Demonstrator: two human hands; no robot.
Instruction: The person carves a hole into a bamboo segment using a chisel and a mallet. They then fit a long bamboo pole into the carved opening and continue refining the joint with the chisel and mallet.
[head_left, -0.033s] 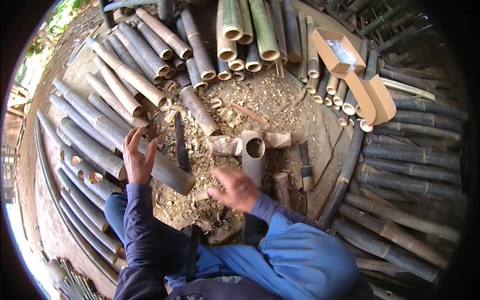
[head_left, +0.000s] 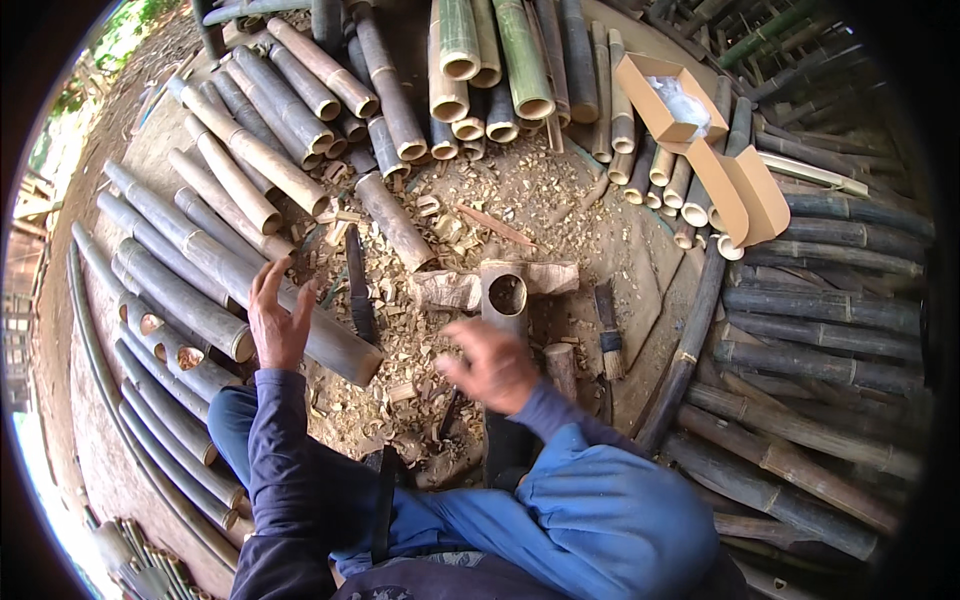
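Observation:
My left hand (head_left: 280, 318), fingers spread, is over a long dark bamboo pole (head_left: 338, 340) slanting from the far left towards my knees; I cannot tell whether it touches it. My right hand (head_left: 492, 366) hovers empty in front of me, fingers apart and slightly blurred. Just beyond it, a dark bamboo tube (head_left: 505, 318) with a round open end leans on a pale rough wooden block (head_left: 447, 290). The lower part of this tube is hidden behind my right hand.
Wood chips (head_left: 450, 220) cover the ground. A dark blade-like tool (head_left: 358, 285) lies left of the block, a brush (head_left: 608, 340) right of it. Cut bamboo tubes (head_left: 290, 150) lie across the far side, more poles (head_left: 820, 310) at right. An open cardboard box (head_left: 665, 110) sits far right.
My right hand has shifted a little right and away from me. The left hand stays in nearly the same place, and the view has moved slightly.

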